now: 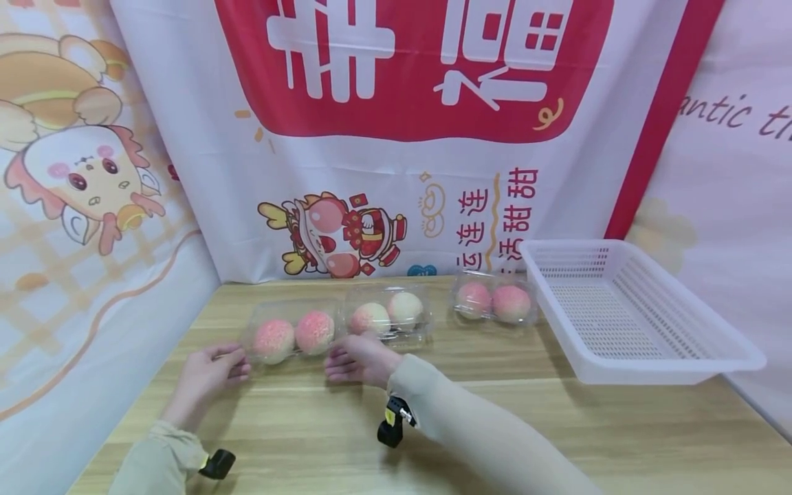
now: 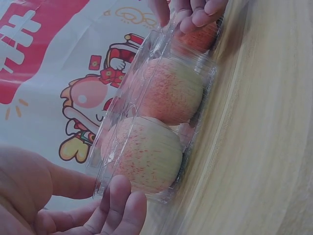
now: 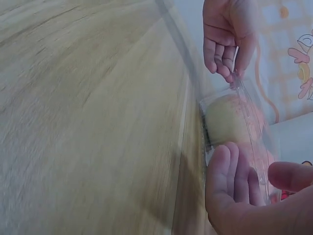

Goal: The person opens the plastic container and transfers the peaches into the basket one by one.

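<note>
Two round, peach-like pink-and-cream pieces lie in a clear plastic clamshell box at the left of the row. My left hand pinches this box's near-left corner between thumb and fingers. At its right end, my right hand has thumb and fingers on either side of the plastic edge. In the left wrist view, the box looks closed over both pieces. The right wrist view shows both hands on the same box, one at each end.
A second clear box with two paler pieces stands just right of the held one. Farther right is a third box with two pink pieces. A white perforated basket stands on the table's right side. Printed cloth hangs behind.
</note>
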Motion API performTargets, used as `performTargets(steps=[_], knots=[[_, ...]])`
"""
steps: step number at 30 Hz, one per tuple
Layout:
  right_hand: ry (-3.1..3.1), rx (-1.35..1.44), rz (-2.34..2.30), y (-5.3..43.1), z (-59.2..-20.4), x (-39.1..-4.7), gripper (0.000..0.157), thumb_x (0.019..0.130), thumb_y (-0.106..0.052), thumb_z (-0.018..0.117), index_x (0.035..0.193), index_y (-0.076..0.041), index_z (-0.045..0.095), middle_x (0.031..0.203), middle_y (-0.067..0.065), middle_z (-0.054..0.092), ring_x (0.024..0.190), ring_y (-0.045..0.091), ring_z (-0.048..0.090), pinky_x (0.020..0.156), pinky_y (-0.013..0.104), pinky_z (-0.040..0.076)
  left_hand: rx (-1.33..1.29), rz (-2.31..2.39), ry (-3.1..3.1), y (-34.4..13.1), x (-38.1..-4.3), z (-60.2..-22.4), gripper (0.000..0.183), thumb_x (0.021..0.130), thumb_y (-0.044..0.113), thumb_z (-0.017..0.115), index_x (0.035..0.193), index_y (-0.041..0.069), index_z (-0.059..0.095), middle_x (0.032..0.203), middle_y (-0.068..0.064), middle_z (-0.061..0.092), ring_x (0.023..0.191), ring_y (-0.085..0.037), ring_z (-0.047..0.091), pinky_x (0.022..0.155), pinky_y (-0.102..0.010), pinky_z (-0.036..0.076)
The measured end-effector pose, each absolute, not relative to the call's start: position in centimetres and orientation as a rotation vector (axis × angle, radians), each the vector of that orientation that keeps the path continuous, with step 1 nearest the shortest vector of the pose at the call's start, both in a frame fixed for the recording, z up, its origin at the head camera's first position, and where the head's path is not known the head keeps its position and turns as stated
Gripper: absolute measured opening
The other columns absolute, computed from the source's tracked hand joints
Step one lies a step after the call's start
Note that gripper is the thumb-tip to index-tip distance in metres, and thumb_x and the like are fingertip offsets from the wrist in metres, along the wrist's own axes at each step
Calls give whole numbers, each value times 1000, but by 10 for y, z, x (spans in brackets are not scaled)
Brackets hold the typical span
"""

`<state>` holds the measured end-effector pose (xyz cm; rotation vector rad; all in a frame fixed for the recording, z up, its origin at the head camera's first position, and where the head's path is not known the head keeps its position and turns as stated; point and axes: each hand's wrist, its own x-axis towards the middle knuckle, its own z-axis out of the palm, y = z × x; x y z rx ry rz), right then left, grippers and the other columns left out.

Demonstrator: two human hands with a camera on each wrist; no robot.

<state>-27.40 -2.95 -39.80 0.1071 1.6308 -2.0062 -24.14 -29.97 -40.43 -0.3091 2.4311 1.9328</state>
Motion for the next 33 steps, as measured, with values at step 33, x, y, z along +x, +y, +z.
performTargets(steps=[33], knots=[[1660, 162, -2005, -47, -385, -269, 21, 89, 4, 55, 107, 11, 64, 105, 24, 68, 67, 18, 62, 83, 35, 56, -359, 2124, 2375, -301, -230, -400, 45, 100, 4, 49, 134, -24, 36, 86, -9, 70, 76, -11, 69, 79, -28, 58]])
